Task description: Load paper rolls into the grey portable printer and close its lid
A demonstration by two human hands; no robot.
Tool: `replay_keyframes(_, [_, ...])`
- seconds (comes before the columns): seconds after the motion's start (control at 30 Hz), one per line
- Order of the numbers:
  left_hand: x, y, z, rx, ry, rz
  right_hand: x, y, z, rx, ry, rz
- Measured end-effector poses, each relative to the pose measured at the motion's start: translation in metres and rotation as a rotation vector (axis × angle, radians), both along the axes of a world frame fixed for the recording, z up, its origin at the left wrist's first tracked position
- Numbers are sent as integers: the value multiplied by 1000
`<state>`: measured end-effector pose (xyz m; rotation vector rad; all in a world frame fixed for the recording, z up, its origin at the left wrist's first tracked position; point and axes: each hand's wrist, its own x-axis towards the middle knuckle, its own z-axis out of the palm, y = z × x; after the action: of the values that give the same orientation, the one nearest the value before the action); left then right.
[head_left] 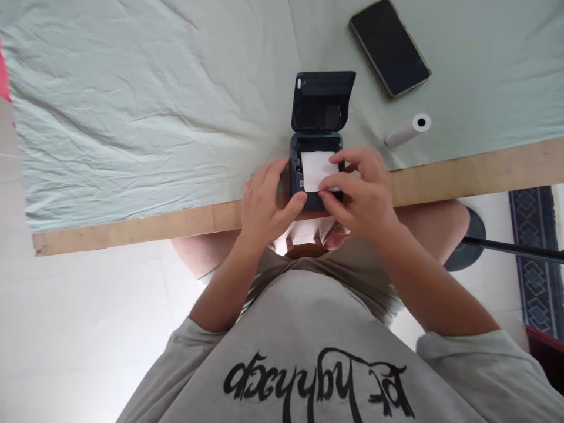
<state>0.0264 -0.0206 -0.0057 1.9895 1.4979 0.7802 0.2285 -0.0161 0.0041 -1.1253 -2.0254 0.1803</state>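
A small dark portable receipt printer (314, 202) sits at the table's front edge with its lid (324, 101) raised. White paper (316, 170) lies over its open compartment and reaches toward the front; whether it comes off a roll inside is hidden. My left hand (264, 202) grips the printer's left side, thumb at the front corner and index finger farther back. From the right, my right hand (363, 191) has its fingertips closed on the paper's right edge and lower corner. A white paper roll (403, 132) with a dark core stands to the right of the printer.
A black smartphone (390, 47) lies at the back right. Pale green cloth (145, 117) covers the table, wrinkled on the left, and the wooden front edge (145, 229) shows below it. My legs are under the table; a dark patterned mat (535, 252) lies at far right.
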Motion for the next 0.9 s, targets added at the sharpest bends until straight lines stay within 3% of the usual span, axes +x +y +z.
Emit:
replay_keyframes(0.1, [6,0,2,-22,46,51,-5,-11,-10,52,18,-44])
replay_keyframes(0.2, [11,-1,4,-46,105,118,-4,-18,-17,32,36,-4])
replay_keyframes(0.3, [13,-2,3,-33,143,132,2,-15,-16,7,108,0])
replay_keyframes(0.37, [13,-3,2,-17,169,112,6,-7,-11,-18,180,-73])
replay_keyframes(0.47, [11,-5,1,7,187,80,8,8,-3,-191,275,-165])
replay_keyframes(0.6, [11,-6,1,1,190,68,3,26,-1,-420,325,-123])
replay_keyframes(0.73, [11,-6,1,-6,201,70,0,37,-15,-458,462,-63])
replay_keyframes(0.9, [11,-6,0,9,207,73,12,47,-33,-356,641,-179])
